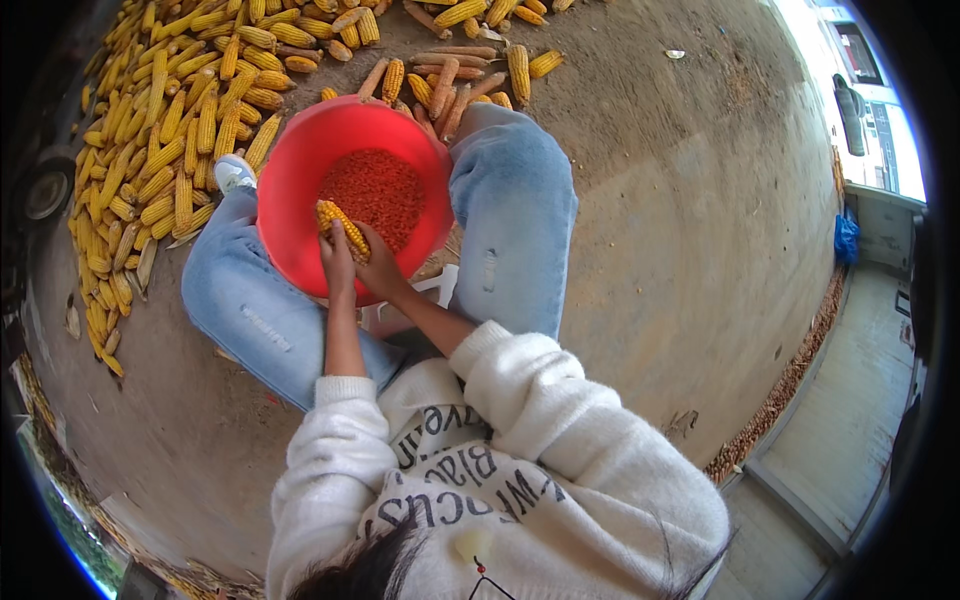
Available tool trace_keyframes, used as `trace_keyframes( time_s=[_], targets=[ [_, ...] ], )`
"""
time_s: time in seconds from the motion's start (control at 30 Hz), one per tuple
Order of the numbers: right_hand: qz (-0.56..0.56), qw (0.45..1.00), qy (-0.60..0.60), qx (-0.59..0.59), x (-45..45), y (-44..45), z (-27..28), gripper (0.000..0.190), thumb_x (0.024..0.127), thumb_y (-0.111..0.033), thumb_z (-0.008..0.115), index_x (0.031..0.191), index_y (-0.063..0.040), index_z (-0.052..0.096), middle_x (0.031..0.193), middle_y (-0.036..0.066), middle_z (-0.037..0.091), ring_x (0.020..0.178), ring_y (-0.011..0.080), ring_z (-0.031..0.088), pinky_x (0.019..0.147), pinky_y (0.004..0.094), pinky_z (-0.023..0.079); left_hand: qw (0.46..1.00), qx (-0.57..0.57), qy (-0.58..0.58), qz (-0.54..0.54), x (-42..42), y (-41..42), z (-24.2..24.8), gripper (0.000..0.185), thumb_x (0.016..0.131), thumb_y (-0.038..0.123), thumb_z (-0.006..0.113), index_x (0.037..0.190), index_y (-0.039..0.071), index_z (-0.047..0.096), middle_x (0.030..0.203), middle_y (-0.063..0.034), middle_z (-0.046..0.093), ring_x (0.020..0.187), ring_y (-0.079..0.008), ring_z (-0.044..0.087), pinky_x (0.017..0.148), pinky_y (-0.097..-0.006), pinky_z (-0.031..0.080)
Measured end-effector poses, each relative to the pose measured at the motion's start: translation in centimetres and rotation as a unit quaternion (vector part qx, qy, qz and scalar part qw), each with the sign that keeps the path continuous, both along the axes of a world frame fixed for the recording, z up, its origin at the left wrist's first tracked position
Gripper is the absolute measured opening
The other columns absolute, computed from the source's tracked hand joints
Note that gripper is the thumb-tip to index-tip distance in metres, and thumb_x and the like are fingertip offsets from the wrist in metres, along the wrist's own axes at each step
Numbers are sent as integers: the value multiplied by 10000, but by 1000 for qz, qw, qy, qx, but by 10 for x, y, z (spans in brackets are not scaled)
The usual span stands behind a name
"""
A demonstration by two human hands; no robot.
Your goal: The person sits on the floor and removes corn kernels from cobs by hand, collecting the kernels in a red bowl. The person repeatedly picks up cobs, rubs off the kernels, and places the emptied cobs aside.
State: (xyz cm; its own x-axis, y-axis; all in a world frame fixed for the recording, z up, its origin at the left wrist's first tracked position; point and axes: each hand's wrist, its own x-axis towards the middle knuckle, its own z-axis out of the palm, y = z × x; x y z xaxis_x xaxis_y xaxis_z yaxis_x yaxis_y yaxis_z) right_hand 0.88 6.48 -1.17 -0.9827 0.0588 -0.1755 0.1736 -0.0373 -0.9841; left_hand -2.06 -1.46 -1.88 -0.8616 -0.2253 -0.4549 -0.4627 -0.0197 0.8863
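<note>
Over the near part of a red plastic basin (289,176), both my hands grip one ear of dried yellow corn (334,218). My left hand (339,256) wraps the ear's left side, with the thumb lying along it. From the right, my right hand (381,262) closes around the ear's lower end; its fingertips are partly hidden. Loose corn kernels (375,191), tinted red by the basin, cover its bottom. The basin sits between my knees. Part of a white plastic stool (444,283) shows below its rim.
A large heap of corn ears (172,142) spreads at the left and far left. Several stripped cobs (448,90) lie beyond the basin beside my right knee. A wheel (49,191) stands at the left edge, and a blue plastic bag (846,238) lies far right.
</note>
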Motion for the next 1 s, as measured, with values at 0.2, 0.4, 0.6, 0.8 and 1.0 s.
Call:
trace_keyframes(
  time_s=[0.2, 0.4, 0.6, 0.8, 1.0],
  targets=[
    [-17, 1000, -13, -17, -1, -2, -6, 522, 747, -132, 585, 1201, 1, 363, 1136, 192, 454, 1056, 262, 475, 872, 322, 383, 999, 40, 1, 1, 0, 3, 6, 575, 875, 360, 445, 1271, -26, 287, 1212, -152, 411, 1079, -217, 429, 881, -298, 361],
    [-5, 1000, -14, 10, -1, -2, -6, 561, 735, -118, 583, 1231, -6, 346, 1156, 201, 435, 1077, 278, 457, 891, 333, 371, 998, 48, -14, 42, 0, 6, 9, 490, 870, 329, 443, 1224, -1, 370, 1106, -91, 473, 979, -164, 474, 823, -276, 388],
    [11, 999, -5, 53, 1, -5, -20, 596, 717, -104, 592, 1245, -6, 335, 1162, 208, 425, 1084, 298, 446, 896, 346, 368, 994, 78, -52, 64, 0, 3, 8, 470, 852, 290, 444, 1199, -19, 372, 1082, -100, 483, 955, -170, 493, 806, -283, 401],
    [51, 998, -44, 10, 1, -4, -26, 552, 739, -92, 578, 1232, -8, 343, 1145, 198, 447, 1052, 266, 471, 866, 333, 387, 990, 67, -83, 91, 0, 6, 9, 488, 817, 297, 483, 1198, 12, 374, 1091, -112, 479, 994, -193, 482, 833, -307, 385],
    [86, 990, -96, -49, 2, -3, -13, 461, 774, -96, 542, 1189, -15, 357, 1072, 162, 506, 938, 236, 538, 758, 310, 437, 997, -12, -1, 73, 4, 10, 15, 497, 777, 346, 582, 1096, -8, 440, 1010, -145, 530, 916, -250, 538, 772, -336, 419]
  ],
)
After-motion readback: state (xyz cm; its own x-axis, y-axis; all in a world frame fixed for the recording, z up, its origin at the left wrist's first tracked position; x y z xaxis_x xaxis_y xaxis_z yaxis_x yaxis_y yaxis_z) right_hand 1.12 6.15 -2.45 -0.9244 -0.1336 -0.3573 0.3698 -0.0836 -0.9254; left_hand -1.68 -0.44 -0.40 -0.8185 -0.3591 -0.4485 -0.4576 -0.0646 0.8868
